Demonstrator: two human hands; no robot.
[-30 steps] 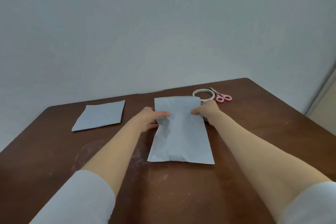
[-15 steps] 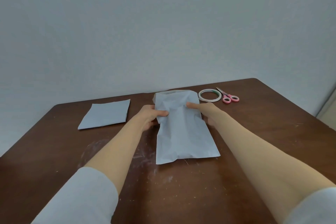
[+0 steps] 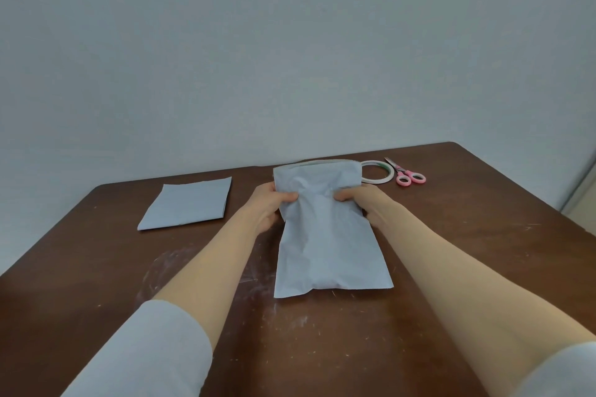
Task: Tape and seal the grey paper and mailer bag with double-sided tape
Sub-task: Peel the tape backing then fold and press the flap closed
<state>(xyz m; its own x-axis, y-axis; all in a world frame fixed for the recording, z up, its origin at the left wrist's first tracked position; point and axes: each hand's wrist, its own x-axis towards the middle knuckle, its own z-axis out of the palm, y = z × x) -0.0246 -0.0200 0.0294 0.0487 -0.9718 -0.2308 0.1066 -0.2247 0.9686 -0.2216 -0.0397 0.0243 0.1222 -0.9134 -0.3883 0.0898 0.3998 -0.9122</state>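
A grey mailer bag point(image 3: 325, 245) lies lengthwise on the brown table point(image 3: 467, 235), its far end lifted and bunched. My left hand point(image 3: 271, 203) grips that end on the left side, thumb on top. My right hand point(image 3: 358, 200) grips it on the right side, thumb pressed into the crumpled surface. The bag's open mouth faces away from me. A folded grey paper point(image 3: 190, 206) lies flat to the left. A roll of double-sided tape point(image 3: 377, 171) sits behind the bag, partly hidden by its raised end.
Pink-handled scissors point(image 3: 406, 174) lie just right of the tape roll, near the table's far edge. White scuffs mark the wood in front of the bag. A grey wall rises behind the table.
The bag's far end has risen off the table and bunched between both hands. My right thumb moved from the bag's edge onto its top surface. The view shifted slightly left.
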